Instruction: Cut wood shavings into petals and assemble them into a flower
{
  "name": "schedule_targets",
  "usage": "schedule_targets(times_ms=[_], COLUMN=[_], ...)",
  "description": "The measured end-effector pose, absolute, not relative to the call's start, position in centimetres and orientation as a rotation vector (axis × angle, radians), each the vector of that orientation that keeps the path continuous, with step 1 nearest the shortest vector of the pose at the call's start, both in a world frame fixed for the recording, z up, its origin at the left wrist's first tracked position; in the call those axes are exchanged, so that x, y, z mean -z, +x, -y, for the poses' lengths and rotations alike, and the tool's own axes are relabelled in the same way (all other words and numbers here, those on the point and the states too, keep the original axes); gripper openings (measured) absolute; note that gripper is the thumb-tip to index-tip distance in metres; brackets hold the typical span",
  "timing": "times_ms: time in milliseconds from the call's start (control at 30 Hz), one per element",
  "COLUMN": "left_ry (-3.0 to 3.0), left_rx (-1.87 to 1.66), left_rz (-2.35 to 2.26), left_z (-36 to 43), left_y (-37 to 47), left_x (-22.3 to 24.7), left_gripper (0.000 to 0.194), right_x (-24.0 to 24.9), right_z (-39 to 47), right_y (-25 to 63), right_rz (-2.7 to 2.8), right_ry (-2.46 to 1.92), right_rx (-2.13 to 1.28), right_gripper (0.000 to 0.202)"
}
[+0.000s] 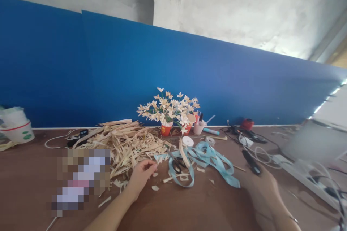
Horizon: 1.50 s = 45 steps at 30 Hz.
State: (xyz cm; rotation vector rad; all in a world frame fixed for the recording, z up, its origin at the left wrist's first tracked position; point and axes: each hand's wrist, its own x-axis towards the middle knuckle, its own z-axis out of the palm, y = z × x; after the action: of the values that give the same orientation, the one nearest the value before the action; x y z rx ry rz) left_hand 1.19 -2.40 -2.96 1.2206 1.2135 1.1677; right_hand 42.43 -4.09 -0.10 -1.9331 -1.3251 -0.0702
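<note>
The surface is a brown table point(206, 205), littered with scraps; a blue panel point(121, 68) stands behind it, below a grey, marked wall point(238, 11). A black tool point(251, 162) is at the table's right, at the fingers of the right hand point(261, 186); its long axis slants from far left to near right, the near end toward that hand. Blur prevents telling whether the hand is clamped on it. The left hand point(142, 175) has thumb and forefinger drawn together beside a heap of pale strips point(130, 144); cannot tell whether anything is between them. Count: two red pots point(166, 130) below pale flowers point(170, 105), one pair of scissors point(174, 158) beside blue ribbon point(226, 171), one power strip point(306, 180); strips too many to count
</note>
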Motion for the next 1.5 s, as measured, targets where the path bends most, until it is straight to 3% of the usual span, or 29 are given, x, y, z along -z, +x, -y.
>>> schedule_targets(times_ms=[133, 300, 433, 700, 1500], left_ry=[1.197, 1.199, 1.168, 1.186, 1.223], left_rx=[-1.211, -1.235, -1.283, -1.315, -1.305], left_rz=[-1.19, -1.254, -1.29, -1.321, -1.312], left_z=[1.9, 1.7, 1.9, 1.9, 1.8], left_y=[1.3, 1.0, 0.8, 0.9, 0.9], left_x=[3.8, 3.7, 3.1, 2.8, 3.1], left_gripper=[0.028, 0.027, 0.025, 0.022, 0.02], right_x=[-1.6, -2.8, -2.0, 0.3, 0.5], right_z=[3.0, 2.1, 1.6, 1.4, 1.4], right_y=[35.6, 24.9, 20.2, 19.4, 19.3], right_rz=[1.468, 2.121, 2.296, 2.288, 2.288], right_ry=[-1.656, -1.146, -0.994, -0.995, -1.026], right_rx=[-0.078, -0.297, -0.297, -0.297, -0.24], right_gripper=[0.029, 0.003, 0.012, 0.016, 0.015])
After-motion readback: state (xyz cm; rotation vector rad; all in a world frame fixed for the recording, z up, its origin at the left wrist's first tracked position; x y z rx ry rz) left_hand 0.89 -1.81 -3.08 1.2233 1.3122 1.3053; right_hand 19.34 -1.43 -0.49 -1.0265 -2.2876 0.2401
